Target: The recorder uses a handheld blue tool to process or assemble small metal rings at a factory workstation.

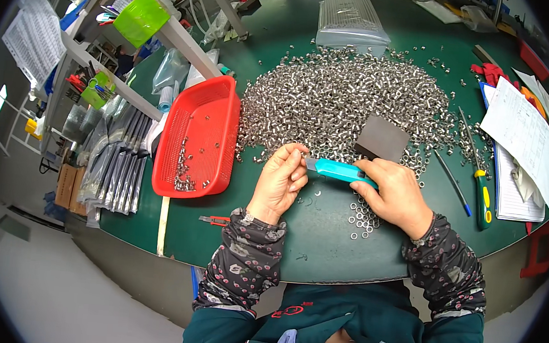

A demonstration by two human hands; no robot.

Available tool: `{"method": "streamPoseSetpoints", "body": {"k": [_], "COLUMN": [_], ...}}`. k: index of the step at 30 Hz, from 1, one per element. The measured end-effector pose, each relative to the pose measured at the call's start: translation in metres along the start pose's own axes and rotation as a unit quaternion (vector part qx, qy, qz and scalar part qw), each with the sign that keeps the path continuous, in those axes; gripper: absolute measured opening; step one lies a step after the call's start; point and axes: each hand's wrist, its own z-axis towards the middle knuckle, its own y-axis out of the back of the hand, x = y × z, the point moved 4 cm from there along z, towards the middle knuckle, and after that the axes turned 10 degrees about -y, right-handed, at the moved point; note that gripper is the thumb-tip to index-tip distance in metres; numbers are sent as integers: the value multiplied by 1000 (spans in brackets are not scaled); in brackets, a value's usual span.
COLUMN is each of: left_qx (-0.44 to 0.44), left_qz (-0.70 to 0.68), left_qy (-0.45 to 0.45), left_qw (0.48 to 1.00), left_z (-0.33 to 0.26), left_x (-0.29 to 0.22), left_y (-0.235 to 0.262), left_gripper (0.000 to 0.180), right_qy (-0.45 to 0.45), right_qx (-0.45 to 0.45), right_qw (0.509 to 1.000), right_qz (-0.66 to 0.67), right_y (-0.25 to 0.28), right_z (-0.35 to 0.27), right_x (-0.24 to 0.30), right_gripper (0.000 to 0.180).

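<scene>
Small metal rings (348, 100) are heaped on the green desk (321, 239). One is pinched in the closed left hand (281, 182) grip against a turquoise utility knife (339, 171), clasped by the right hand (396, 195); trimming seems underway, and careful blade pressure is called for.

The dark green counter (320, 252) carries a broad heap of small metal rings (351, 100) just beyond both grips. A red mesh basket (200, 133) lies left of the left grip, a dark block (381, 140) just past the right grip, and papers (521, 146) lie far right.
</scene>
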Motion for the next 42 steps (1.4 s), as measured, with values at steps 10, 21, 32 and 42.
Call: {"method": "streamPoseSetpoints", "body": {"k": [10, 21, 32, 42], "left_qx": [-38, -60, -60, -65], "left_qz": [64, 126, 158, 181], "left_qy": [-32, -57, -56, -59], "left_qw": [997, 989, 984, 980], "left_z": [-2, -5, -4, -4], "left_x": [-1, -1, -1, -2], "left_y": [-1, -3, -2, -1], "left_gripper": [14, 14, 15, 15], "right_qy": [-9, -6, 35, 62], "right_qx": [28, -4, -41, -73], "right_qw": [999, 1000, 997, 991], "right_qz": [27, -21, -64, -89], "right_y": [-6, -4, -3, -1], "right_z": [0, -1, -1, -2], "right_x": [-4, -1, 0, 5], "right_gripper": [26, 25, 27, 26]}}
